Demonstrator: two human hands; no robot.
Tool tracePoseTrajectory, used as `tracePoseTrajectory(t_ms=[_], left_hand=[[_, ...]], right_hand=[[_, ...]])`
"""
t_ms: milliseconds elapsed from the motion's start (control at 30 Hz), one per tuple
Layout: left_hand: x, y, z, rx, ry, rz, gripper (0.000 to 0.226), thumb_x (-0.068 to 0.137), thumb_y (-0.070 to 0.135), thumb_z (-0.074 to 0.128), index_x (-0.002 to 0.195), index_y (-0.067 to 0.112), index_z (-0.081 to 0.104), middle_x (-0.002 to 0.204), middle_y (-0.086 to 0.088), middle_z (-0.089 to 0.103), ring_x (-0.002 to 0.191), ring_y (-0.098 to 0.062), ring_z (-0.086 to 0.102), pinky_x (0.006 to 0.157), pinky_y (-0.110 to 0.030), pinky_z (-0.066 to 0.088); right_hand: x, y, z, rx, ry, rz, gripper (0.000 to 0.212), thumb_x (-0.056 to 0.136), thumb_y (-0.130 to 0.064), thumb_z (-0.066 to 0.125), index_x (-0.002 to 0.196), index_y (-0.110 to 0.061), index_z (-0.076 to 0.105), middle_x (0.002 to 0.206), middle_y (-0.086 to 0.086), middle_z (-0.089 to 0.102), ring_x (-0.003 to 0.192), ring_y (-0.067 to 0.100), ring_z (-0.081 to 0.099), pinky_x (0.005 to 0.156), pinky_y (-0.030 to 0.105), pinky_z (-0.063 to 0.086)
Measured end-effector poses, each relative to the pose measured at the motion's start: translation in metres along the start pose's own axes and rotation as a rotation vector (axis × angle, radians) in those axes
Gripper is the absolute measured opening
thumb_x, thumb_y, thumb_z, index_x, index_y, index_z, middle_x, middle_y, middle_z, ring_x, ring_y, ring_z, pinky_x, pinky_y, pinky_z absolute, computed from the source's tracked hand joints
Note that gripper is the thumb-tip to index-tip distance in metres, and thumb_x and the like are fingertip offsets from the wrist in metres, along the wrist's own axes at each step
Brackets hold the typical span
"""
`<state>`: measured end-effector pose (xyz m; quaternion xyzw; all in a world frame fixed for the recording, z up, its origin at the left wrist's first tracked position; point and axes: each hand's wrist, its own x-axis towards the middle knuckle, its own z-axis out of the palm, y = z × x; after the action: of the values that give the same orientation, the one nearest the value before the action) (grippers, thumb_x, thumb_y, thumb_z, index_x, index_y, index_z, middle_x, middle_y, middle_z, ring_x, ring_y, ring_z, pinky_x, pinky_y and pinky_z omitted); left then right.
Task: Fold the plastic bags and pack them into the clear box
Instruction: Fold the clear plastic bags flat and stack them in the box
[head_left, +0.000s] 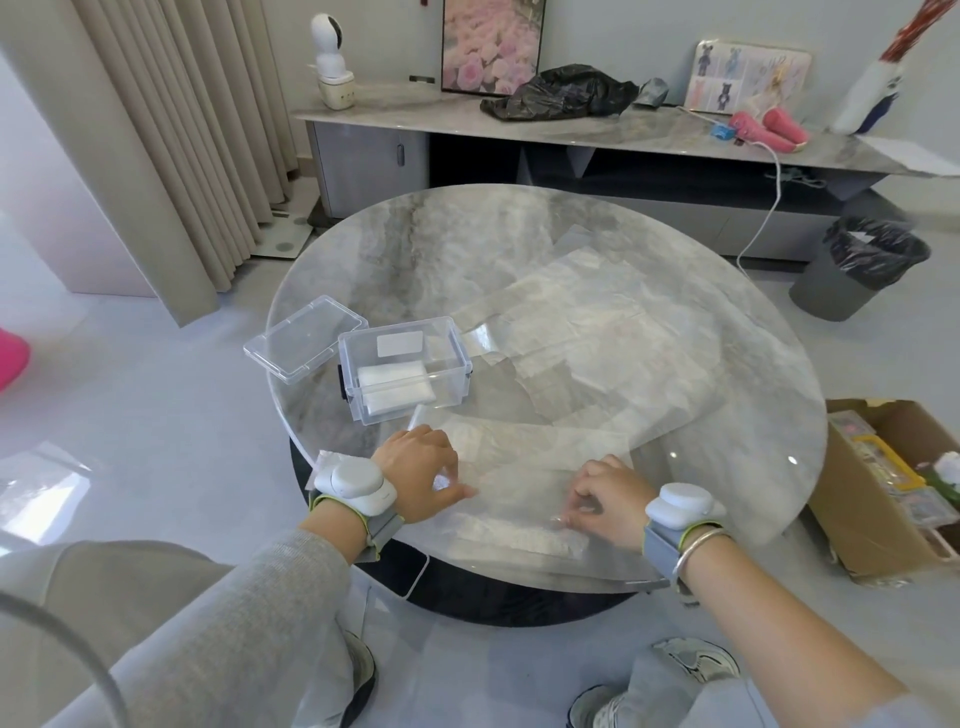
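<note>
Here, on a glossy round marble table (467, 249) over pale floor (156, 389), pressing a crinkly bag (519, 480) flat with the straight-fingered left hand (415, 473), pinching it with the right hand (608, 499), beside the clear box (395, 411).

The left hand (421, 473) pressed a clear plastic bag (519, 483) flat at the tabletop's (415, 249) near edge while the right hand (608, 499) pinched it. Beyond stood the open clear box (405, 369) holding folded bags (395, 387), its lid (304, 338) just beside.
</note>
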<state>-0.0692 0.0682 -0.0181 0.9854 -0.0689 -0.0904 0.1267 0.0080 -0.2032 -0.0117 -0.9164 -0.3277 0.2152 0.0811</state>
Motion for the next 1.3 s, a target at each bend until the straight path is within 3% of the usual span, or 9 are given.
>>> tracePoseTrajectory(t_ms=[133,400,567,767,900,1000,1100,1200,1300], left_hand=[[-0.004,-0.004,-0.004,0.016,-0.045,0.016,0.043,0.091,0.061,0.050,0.105,0.024,0.068,0.126,0.012,0.053,0.114,-0.011,0.045,0.092,-0.024,0.034],[-0.018,0.000,-0.015,0.046,-0.134,-0.017,0.036,0.089,0.055,0.059,0.081,0.021,0.070,0.132,0.021,0.042,0.103,-0.007,0.052,0.077,-0.027,0.038],[-0.024,0.004,-0.023,0.109,-0.205,-0.009,0.025,0.088,0.045,0.063,0.082,0.021,0.067,0.140,0.017,0.036,0.103,-0.012,0.055,0.089,-0.032,0.043],[-0.025,0.000,-0.013,0.046,-0.199,-0.046,0.057,0.075,0.069,0.065,0.106,0.022,0.071,0.140,0.016,0.035,0.112,-0.009,0.047,0.093,-0.031,0.044],[-0.031,0.000,-0.015,0.066,-0.222,-0.043,0.057,0.073,0.060,0.074,0.116,0.024,0.067,0.145,0.016,0.030,0.121,-0.012,0.046,0.096,-0.032,0.044],[-0.032,0.006,-0.013,0.067,-0.231,-0.032,0.078,0.069,0.060,0.076,0.134,0.024,0.052,0.147,0.015,0.029,0.119,-0.015,0.050,0.094,-0.033,0.047],[-0.034,0.008,-0.006,0.079,-0.259,0.010,0.106,0.070,0.071,0.069,0.153,0.029,0.018,0.158,0.010,0.021,0.139,-0.018,0.034,0.115,-0.037,0.029],[-0.034,0.004,0.004,0.157,-0.291,0.061,0.096,0.082,0.080,0.042,0.156,0.030,0.005,0.163,0.007,-0.002,0.150,-0.013,0.003,0.122,-0.041,0.000],[-0.024,0.001,0.012,0.157,-0.248,0.035,0.096,0.076,0.086,-0.001,0.156,0.032,0.001,0.163,0.008,-0.007,0.149,-0.010,-0.005,0.122,-0.042,-0.005]], right_hand=[[-0.003,-0.006,0.005,-0.085,0.026,-0.021,0.027,0.083,-0.059,0.059,0.088,-0.033,0.065,0.105,-0.018,0.042,0.110,0.007,0.034,0.090,0.023,0.034],[-0.006,-0.009,0.010,-0.120,0.052,-0.011,0.034,0.081,-0.061,0.061,0.094,-0.031,0.068,0.106,-0.018,0.040,0.113,0.009,0.033,0.094,0.024,0.037],[-0.008,-0.011,0.010,-0.133,0.046,-0.004,0.038,0.079,-0.063,0.061,0.099,-0.031,0.068,0.108,-0.017,0.040,0.115,0.009,0.032,0.095,0.023,0.036],[-0.011,-0.015,0.010,-0.203,0.012,0.026,0.053,0.072,-0.070,0.062,0.104,-0.027,0.064,0.116,-0.012,0.040,0.114,0.011,0.030,0.096,0.025,0.036],[-0.015,-0.016,0.011,-0.240,0.015,0.013,0.062,0.068,-0.077,0.059,0.103,-0.026,0.061,0.113,-0.010,0.038,0.113,0.013,0.031,0.093,0.023,0.034],[-0.018,-0.022,0.011,-0.303,0.029,0.027,0.089,0.054,-0.092,0.044,0.112,-0.025,0.052,0.117,-0.007,0.038,0.113,0.015,0.035,0.092,0.024,0.034],[-0.025,-0.027,0.016,-0.213,0.071,0.070,0.099,0.059,-0.090,0.046,0.134,-0.028,0.035,0.135,-0.004,0.031,0.126,0.018,0.031,0.099,0.027,0.035],[-0.031,-0.029,0.028,-0.226,0.115,0.090,0.118,0.054,-0.093,-0.007,0.150,-0.030,0.017,0.158,0.000,0.009,0.144,0.020,0.011,0.111,0.032,0.027],[-0.024,-0.023,0.042,-0.273,0.115,0.143,0.133,0.041,-0.079,-0.044,0.153,-0.028,0.005,0.161,-0.001,-0.002,0.148,0.017,-0.002,0.118,0.033,0.014]])
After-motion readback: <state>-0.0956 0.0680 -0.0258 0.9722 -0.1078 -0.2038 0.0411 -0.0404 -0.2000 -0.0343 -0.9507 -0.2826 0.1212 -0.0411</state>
